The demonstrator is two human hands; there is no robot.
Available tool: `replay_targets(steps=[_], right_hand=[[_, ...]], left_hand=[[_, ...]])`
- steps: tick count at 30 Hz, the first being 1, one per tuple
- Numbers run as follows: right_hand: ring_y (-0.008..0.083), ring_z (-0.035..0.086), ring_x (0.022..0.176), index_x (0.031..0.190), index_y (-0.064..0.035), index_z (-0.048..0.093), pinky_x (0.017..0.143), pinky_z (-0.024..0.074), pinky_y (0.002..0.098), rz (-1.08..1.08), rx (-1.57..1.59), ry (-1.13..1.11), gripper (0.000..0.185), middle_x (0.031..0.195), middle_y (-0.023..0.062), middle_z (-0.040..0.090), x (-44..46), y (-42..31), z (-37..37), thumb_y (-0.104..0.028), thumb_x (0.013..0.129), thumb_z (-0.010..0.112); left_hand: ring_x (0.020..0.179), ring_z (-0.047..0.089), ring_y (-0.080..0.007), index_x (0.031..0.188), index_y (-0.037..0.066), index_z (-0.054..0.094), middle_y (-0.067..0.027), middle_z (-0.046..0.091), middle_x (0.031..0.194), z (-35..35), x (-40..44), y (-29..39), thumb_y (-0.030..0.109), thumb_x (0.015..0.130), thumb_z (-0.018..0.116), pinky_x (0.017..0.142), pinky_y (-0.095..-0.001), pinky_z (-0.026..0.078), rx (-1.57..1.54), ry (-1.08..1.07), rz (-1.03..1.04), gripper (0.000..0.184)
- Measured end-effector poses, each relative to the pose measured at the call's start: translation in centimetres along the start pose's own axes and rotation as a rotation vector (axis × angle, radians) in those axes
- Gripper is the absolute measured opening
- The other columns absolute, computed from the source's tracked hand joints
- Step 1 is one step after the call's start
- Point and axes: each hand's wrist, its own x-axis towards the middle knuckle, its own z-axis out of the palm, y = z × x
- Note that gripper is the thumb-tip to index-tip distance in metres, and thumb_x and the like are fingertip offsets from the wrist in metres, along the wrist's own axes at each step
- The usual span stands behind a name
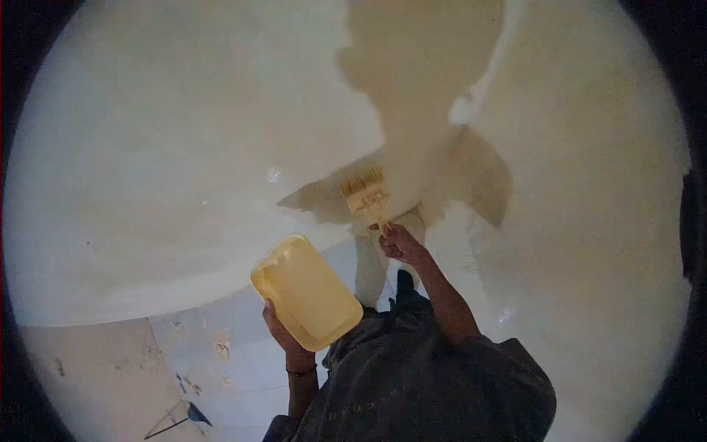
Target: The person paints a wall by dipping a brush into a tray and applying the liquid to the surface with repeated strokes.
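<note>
In the head view, my right hand (pixel 402 244) is closed around the handle of a wide paintbrush (pixel 366 197). Its bristles point up toward the pale wall (pixel 184 132); I cannot tell whether they touch it. My left hand (pixel 283 331) grips the lower left side of a yellow rectangular tub (pixel 308 291), tilted so its inside faces me. Yellowish paint coats the inside of the tub, and how much it holds is hard to judge.
Below the wall lies a tiled floor (pixel 243 353) with paint spots and scraps. At the lower left is a dark blue tool with a thin handle (pixel 197 415). A shadow of my head and arms falls on the wall. My shoe (pixel 404 283) shows below the right hand.
</note>
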Motion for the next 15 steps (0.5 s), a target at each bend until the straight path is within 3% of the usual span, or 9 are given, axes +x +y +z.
replay_targets(steps=[4, 6, 7, 10, 11, 13, 14, 15], right_hand=[[0.0038, 0.028, 0.04, 0.108, -0.0084, 0.046, 0.034, 0.0221, 0.0167, -0.02, -0.02, 0.122, 0.037, 0.055, -0.0038, 0.036, 1.1, 4.1, -2.9, -0.03, 0.08, 0.057], [0.006, 0.028, 0.037, 0.088, -0.0063, 0.049, 0.032, 0.0214, 0.0197, 0.045, -0.009, 0.436, 0.027, 0.049, -0.0024, 0.034, 2.3, 5.1, -3.8, -0.032, 0.081, 0.054], [0.006, 0.028, 0.037, 0.088, -0.0063, 0.049, 0.032, 0.0214, 0.0197, 0.06, 0.005, 0.43, 0.027, 0.049, -0.0024, 0.034, 3.6, 6.2, -5.4, -0.032, 0.081, 0.054], [0.0123, 0.025, 0.031, 0.06, -0.0089, 0.04, 0.031, 0.0212, 0.0252, 0.137, 0.228, 0.595, 0.036, 0.041, 0.0004, 0.029, 8.0, 9.6, -10.0, -0.034, 0.083, 0.051], [0.0123, 0.025, 0.031, 0.06, -0.0089, 0.04, 0.031, 0.0212, 0.0252, 0.146, 0.237, 0.585, 0.036, 0.041, 0.0004, 0.029, 9.0, 9.9, -10.6, -0.034, 0.083, 0.051], [0.0129, 0.026, 0.03, 0.063, -0.0086, 0.043, 0.031, 0.0209, 0.0262, 0.27, 0.144, 0.778, 0.032, 0.041, 0.001, 0.03, 11.0, 10.8, -12.7, -0.031, 0.085, 0.048], [0.0141, 0.033, 0.032, 0.066, -0.008, 0.044, 0.031, 0.0265, 0.0269, 0.248, 0.142, 0.716, 0.029, 0.042, 0.002, 0.034, 11.7, 11.3, -13.9, -0.028, 0.086, 0.045], [0.0141, 0.033, 0.032, 0.066, -0.008, 0.044, 0.031, 0.0265, 0.0269, 0.254, 0.148, 0.711, 0.029, 0.042, 0.002, 0.034, 12.3, 10.9, -13.4, -0.028, 0.086, 0.045]], left_hand=[[0.098, 0.05, -0.027, 0.118, 0.005, 0.037, -0.0127, 0.047, 0.112, 0.2, -0.3, -0.1, 0.041, 0.086, 0.034, 0.082, -0.0402, 0.043, 0.053, 0.045, 0.031, 0.049], [0.098, 0.05, -0.0271, 0.119, 0.005, 0.037, -0.0123, 0.047, 0.112, 0.8, 0.4, -0.3, 0.042, 0.085, 0.035, 0.082, -0.0402, 0.043, 0.031, 0.056, 0.017, 0.05], [0.095, 0.05, -0.0256, 0.116, 0.007, 0.039, -0.0102, 0.049, 0.109, 1.4, 0.3, -0.2, 0.043, 0.085, 0.036, 0.08, -0.0401, 0.044, -0.02, 0.121, -0.014, 0.048], [0.094, 0.05, -0.0243, 0.114, 0.009, 0.042, -0.0079, 0.049, 0.106, 1.5, 0.4, -0.4, 0.044, 0.084, 0.036, 0.079, -0.04, 0.044, -0.054, 0.229, -0.024, 0.046], [0.095, 0.05, -0.0246, 0.114, 0.009, 0.042, -0.0077, 0.049, 0.107, 1.1, 0.2, -0.4, 0.044, 0.083, 0.037, 0.08, -0.04, 0.044, -0.051, 0.251, -0.011, 0.046], [0.096, 0.049, -0.0248, 0.115, 0.01, 0.041, -0.0076, 0.048, 0.108, 0.3, -0.3, -0.6, 0.044, 0.083, 0.037, 0.08, -0.0402, 0.043, 0.001, 0.285, 0.03, 0.047], [0.098, 0.048, -0.0251, 0.115, 0.01, 0.041, -0.0076, 0.048, 0.109, 0.0, -0.2, -0.6, 0.045, 0.083, 0.037, 0.081, -0.0404, 0.043, 0.041, 0.319, 0.058, 0.048], [0.098, 0.048, -0.0251, 0.115, 0.01, 0.041, -0.0076, 0.048, 0.109, -0.3, -0.1, -0.5, 0.045, 0.083, 0.037, 0.081, -0.0404, 0.043, 0.049, 0.323, 0.063, 0.048]])
